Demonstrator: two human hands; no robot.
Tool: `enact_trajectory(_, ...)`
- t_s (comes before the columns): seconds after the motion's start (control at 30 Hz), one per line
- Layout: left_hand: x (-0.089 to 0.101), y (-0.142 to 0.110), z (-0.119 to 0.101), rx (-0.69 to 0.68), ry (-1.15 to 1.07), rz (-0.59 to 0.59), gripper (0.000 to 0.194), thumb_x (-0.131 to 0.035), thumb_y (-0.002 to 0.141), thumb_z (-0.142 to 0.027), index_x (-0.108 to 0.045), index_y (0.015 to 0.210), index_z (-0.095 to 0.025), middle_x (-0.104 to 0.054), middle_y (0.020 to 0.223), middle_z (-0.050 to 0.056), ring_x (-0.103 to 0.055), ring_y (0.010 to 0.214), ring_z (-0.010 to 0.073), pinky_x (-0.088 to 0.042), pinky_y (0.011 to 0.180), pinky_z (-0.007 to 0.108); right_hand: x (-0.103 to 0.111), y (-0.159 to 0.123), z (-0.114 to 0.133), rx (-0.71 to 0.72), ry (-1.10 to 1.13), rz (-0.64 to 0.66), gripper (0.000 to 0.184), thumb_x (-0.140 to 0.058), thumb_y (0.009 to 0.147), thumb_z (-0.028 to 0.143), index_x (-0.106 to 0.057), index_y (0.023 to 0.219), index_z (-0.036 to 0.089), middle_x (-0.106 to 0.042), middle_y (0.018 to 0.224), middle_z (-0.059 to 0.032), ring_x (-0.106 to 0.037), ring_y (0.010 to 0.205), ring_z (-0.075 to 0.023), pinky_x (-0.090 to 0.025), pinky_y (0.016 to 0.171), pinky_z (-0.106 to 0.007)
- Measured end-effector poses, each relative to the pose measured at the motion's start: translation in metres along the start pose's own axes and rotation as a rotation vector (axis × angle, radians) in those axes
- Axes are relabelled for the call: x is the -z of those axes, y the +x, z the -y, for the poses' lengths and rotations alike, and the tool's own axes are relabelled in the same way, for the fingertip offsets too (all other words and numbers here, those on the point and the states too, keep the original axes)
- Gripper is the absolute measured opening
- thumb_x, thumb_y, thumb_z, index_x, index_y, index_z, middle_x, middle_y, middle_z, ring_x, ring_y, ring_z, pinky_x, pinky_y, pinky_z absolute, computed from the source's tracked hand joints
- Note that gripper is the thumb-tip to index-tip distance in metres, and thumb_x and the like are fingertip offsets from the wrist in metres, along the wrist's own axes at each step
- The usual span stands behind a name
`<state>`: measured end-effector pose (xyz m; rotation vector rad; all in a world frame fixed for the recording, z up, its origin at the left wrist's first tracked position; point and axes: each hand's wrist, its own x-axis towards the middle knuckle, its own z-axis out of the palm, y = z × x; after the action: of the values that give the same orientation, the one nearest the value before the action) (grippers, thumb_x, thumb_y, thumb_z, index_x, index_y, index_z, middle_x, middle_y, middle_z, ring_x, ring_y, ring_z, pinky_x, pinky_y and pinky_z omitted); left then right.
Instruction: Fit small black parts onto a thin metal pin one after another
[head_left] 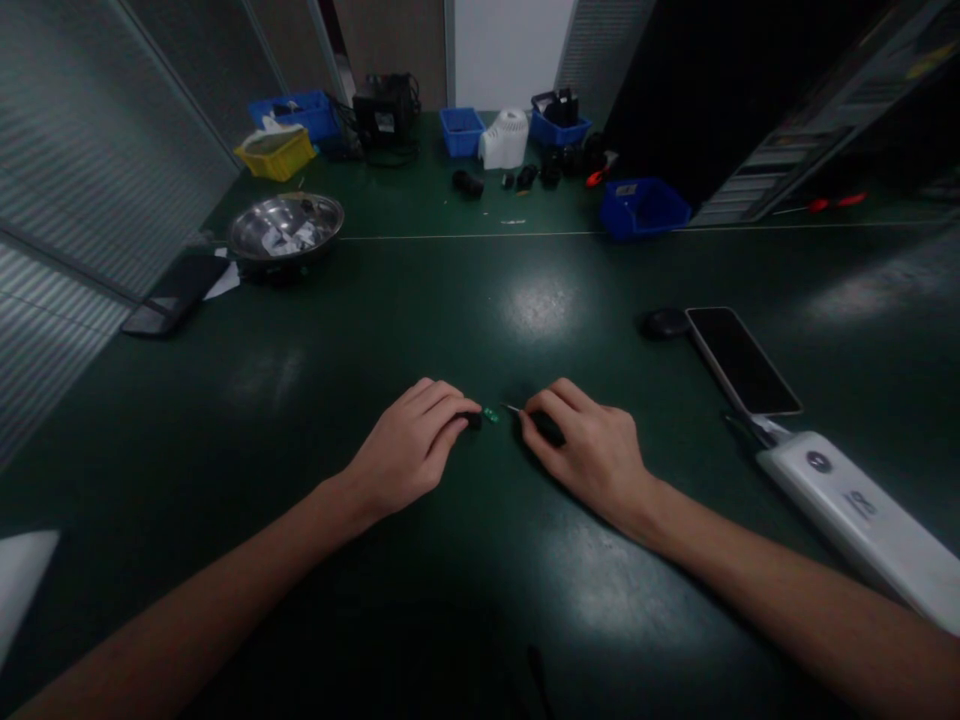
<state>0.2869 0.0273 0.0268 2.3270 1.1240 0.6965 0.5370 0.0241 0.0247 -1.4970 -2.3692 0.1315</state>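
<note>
Near the middle of the table [390, 330], my left hand [409, 445] pinches a small black block [472, 420] between thumb and fingers. A small green piece [490, 414], perhaps a bit of circuit board, lies at the block's right end; whether the two are joined I cannot tell. My right hand [589, 445] is closed around a thin tool with a pale metal tip [511, 407]. That tip points left and stops a little short of the green piece. Fingers cover most of the tool, so its kind is unclear.
At right lie a phone [742, 360], a black mouse-like object [665, 323] and a long white device [862, 510]. A metal bowl [330, 225] with white scraps stands at the back left. Behind are a yellow bin [277, 160], a blue bin [645, 215] and several black parts.
</note>
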Motion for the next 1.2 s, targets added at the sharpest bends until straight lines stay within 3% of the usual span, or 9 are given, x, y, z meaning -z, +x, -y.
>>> enact_trajectory(0.2,-0.005,0.002,-0.004,-0.137,0.087,0.103,0.029,-0.048,0.103,-0.02,-0.063,0.129,-0.021,-0.061,0.139,0.008,-0.052,0.13,0.024,-0.045,0.107,0.044,0.0,0.003,0.0,-0.02,0.056,0.004,0.024,-0.05,0.101,0.038,-0.067,0.096,0.021,-0.067,0.096,-0.0036,-0.059,0.07,-0.0126,-0.034,0.055,-0.027)
enact_trajectory(0.4,0.003,0.006,0.01,-0.171,0.159,0.15,0.033,-0.046,0.103,-0.015,-0.062,0.132,-0.017,-0.067,0.131,0.009,-0.059,0.124,0.022,-0.046,0.106,0.042,0.0,0.004,-0.001,-0.033,0.101,0.01,0.022,-0.053,0.1,0.038,-0.066,0.093,0.021,-0.066,0.096,-0.0024,-0.06,0.072,-0.0129,-0.037,0.057,-0.026)
enact_trajectory(0.5,0.025,0.008,0.035,-0.056,0.157,0.046,0.032,-0.048,0.103,-0.019,-0.064,0.13,-0.019,-0.068,0.128,0.008,-0.061,0.119,0.0209,-0.048,0.105,0.04,0.001,0.003,-0.001,-0.03,0.126,0.018,0.023,-0.052,0.1,0.038,-0.066,0.094,0.022,-0.065,0.096,-0.002,-0.058,0.07,-0.0121,-0.036,0.057,-0.026)
enact_trajectory(0.63,0.076,-0.002,0.088,0.204,0.247,-0.24,0.033,-0.056,0.1,-0.029,-0.066,0.129,-0.019,-0.068,0.126,0.008,-0.064,0.111,0.0212,-0.05,0.101,0.036,0.001,0.003,-0.002,-0.024,0.154,0.015,0.023,-0.051,0.1,0.037,-0.066,0.094,0.021,-0.065,0.095,-0.0022,-0.056,0.067,-0.0111,-0.037,0.057,-0.026)
enact_trajectory(0.77,0.128,-0.035,0.149,0.521,0.423,-0.474,0.041,-0.061,0.096,-0.036,-0.066,0.131,-0.014,-0.069,0.122,0.006,-0.062,0.1,0.0192,-0.049,0.098,0.037,0.001,0.004,-0.002,-0.025,0.159,0.018,0.024,-0.051,0.1,0.038,-0.066,0.094,0.02,-0.065,0.095,-0.0028,-0.055,0.066,-0.0109,-0.037,0.056,-0.026)
enact_trajectory(0.9,0.157,-0.07,0.193,0.819,0.463,-0.592,0.044,-0.066,0.09,-0.04,-0.07,0.127,-0.016,-0.069,0.101,0.002,-0.059,0.085,0.0166,-0.049,0.086,0.033,0.002,0.005,-0.001,-0.029,0.159,0.026,0.025,-0.051,0.1,0.038,-0.066,0.093,0.02,-0.065,0.095,-0.0031,-0.055,0.066,-0.0109,-0.037,0.055,-0.026)
enact_trajectory(1.03,0.163,-0.083,0.209,0.86,0.508,-0.644,0.043,-0.065,0.089,-0.04,-0.072,0.124,-0.015,-0.067,0.096,0.004,-0.057,0.078,0.0167,-0.045,0.075,0.03,0.003,0.005,-0.002,-0.02,0.175,0.025,0.024,-0.051,0.1,0.037,-0.067,0.094,0.02,-0.066,0.095,-0.0039,-0.055,0.066,-0.0108,-0.037,0.055,-0.025)
enact_trajectory(1.2,0.162,-0.082,0.206,0.758,0.579,-0.604,0.037,-0.061,0.092,-0.037,-0.073,0.12,-0.015,-0.068,0.108,0.003,-0.058,0.092,0.0182,-0.042,0.091,0.031,0.003,0.005,-0.001,-0.022,0.174,0.019,0.024,-0.05,0.1,0.037,-0.067,0.094,0.019,-0.066,0.095,-0.0038,-0.055,0.065,-0.0109,-0.037,0.055,-0.025)
